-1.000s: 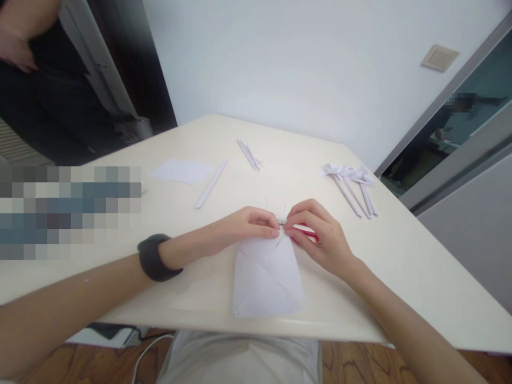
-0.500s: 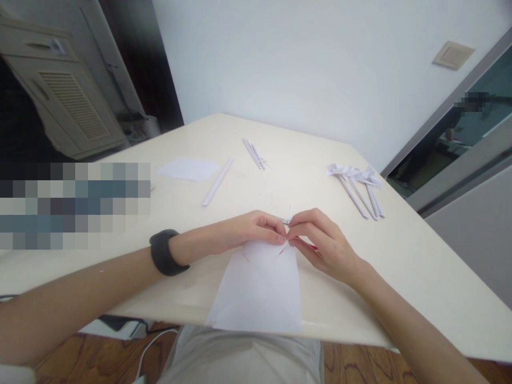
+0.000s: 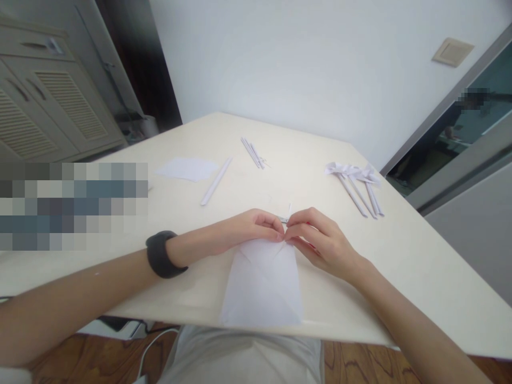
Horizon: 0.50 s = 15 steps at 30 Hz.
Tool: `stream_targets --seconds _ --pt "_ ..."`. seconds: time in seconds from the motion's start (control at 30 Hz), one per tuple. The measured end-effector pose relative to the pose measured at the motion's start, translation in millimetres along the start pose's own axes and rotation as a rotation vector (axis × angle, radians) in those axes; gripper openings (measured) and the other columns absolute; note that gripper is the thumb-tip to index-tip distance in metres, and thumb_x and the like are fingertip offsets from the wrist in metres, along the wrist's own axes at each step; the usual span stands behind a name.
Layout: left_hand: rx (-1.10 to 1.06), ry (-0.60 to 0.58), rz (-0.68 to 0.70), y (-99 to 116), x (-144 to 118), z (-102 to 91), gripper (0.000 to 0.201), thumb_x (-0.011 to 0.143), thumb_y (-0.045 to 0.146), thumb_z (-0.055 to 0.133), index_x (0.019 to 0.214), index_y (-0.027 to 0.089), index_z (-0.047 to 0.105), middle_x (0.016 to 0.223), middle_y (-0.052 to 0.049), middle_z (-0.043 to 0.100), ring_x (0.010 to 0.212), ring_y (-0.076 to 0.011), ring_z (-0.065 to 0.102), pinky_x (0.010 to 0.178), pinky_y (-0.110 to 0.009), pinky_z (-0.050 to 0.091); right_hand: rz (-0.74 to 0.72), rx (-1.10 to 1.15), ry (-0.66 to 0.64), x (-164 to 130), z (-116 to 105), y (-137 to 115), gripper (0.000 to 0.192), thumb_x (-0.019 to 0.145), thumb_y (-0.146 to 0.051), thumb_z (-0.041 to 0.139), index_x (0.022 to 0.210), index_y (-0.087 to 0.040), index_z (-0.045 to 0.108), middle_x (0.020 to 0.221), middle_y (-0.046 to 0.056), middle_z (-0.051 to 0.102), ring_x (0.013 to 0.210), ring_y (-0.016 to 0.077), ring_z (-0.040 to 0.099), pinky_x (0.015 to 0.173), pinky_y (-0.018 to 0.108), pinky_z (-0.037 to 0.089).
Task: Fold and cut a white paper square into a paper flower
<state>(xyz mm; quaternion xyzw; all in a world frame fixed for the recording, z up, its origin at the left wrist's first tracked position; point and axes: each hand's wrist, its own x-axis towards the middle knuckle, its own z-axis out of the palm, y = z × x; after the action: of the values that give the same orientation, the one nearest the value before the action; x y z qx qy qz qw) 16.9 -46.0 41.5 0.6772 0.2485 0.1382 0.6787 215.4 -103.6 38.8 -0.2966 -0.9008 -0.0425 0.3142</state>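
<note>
A white sheet of paper [image 3: 264, 288] with cuts or creases near its top reaches down to the table's front edge. My left hand [image 3: 254, 232], below a black wristband, is closed with thumb and fingers pinching the paper's top edge. Touching the same spot from the other side, my right hand [image 3: 320, 240] pinches the paper with its fingertips. Just behind the fingers shows the metal blade of a pair of scissors [image 3: 283, 220], with a bit of red by my right hand; the rest is hidden. A small white paper strip [image 3: 290, 207] is beside the blade.
Flat paper sheets [image 3: 186, 168] and a rolled paper tube [image 3: 216, 181] lie at the left of the table. Thin paper rolls [image 3: 252, 153] are farther back. At the right lie several tubes with folded paper tops [image 3: 354, 173]. A wall stands behind.
The lower part of the paper has turned slightly, its lower left corner shifting right. Both hands keep their pinch at nearly the same place. The view has shifted a little.
</note>
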Motion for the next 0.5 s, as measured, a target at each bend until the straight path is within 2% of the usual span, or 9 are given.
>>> stream_targets --seconds 0.2,0.37,0.5 --pt "0.018 0.053 -0.015 7.3 -2.1 4.1 0.006 0.075 0.021 0.058 0.072 0.016 0.058 0.077 0.001 0.06 0.073 -0.0117 0.054 0.067 -0.023 0.04 0.004 0.003 -0.019 0.3 -1.3 -0.1 0.012 0.086 -0.013 0.048 0.092 -0.019 0.056 0.093 0.009 0.058 0.085 0.017 0.054 0.07 0.03 0.046" --pt "0.029 0.094 0.063 5.1 -0.1 6.1 0.008 0.075 0.024 0.06 0.072 0.016 0.057 0.077 0.001 0.06 0.076 -0.0124 0.056 0.07 -0.024 0.04 -0.011 -0.058 -0.007 -1.5 -1.7 2.2 0.018 0.086 -0.011 0.044 0.092 -0.021 0.058 0.092 0.008 0.057 0.083 0.0172 0.054 0.067 0.03 0.046" --pt "0.041 0.123 0.124 0.3 0.8 5.3 0.012 0.075 0.027 0.062 0.074 0.016 0.057 0.075 0.002 0.059 0.072 -0.0114 0.055 0.066 -0.023 0.04 -0.058 -0.151 0.06 -4.5 -0.3 4.1 0.021 0.084 -0.009 0.047 0.094 -0.023 0.058 0.087 0.006 0.058 0.08 0.0169 0.055 0.065 0.03 0.046"
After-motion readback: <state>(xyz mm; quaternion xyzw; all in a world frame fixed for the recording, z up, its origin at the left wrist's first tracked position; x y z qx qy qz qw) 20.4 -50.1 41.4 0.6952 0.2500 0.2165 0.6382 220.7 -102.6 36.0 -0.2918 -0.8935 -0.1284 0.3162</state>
